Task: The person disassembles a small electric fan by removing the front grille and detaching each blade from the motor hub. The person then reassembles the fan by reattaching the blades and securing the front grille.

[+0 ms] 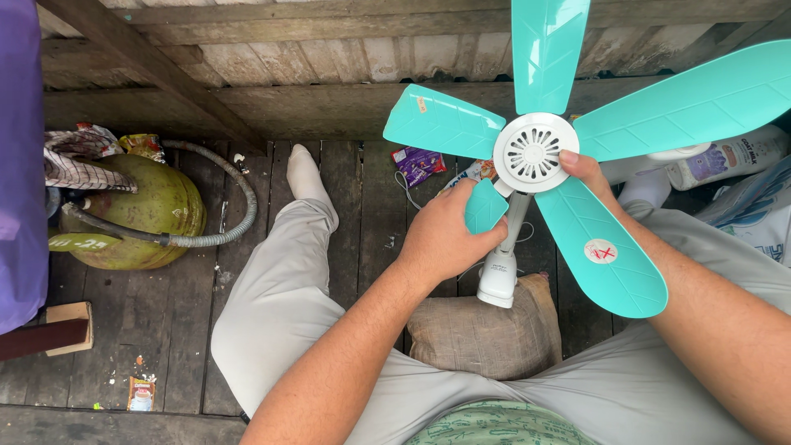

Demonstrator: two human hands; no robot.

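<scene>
A seated person holds a small fan point(535, 152) with turquoise blades above the lap. The left hand point(445, 235) grips one short blade point(484, 206) just below the white hub. The right hand point(587, 175) rests against the hub's right edge, thumb on it. Below the fan lies a brown sack point(482, 334). Far left of the fan, a green gas cylinder point(144, 210) stands on the wooden floor point(181, 330).

Bare forearms, light grey trousers point(280, 288), white sock point(303, 175), green patterned shirt point(498, 422).
</scene>
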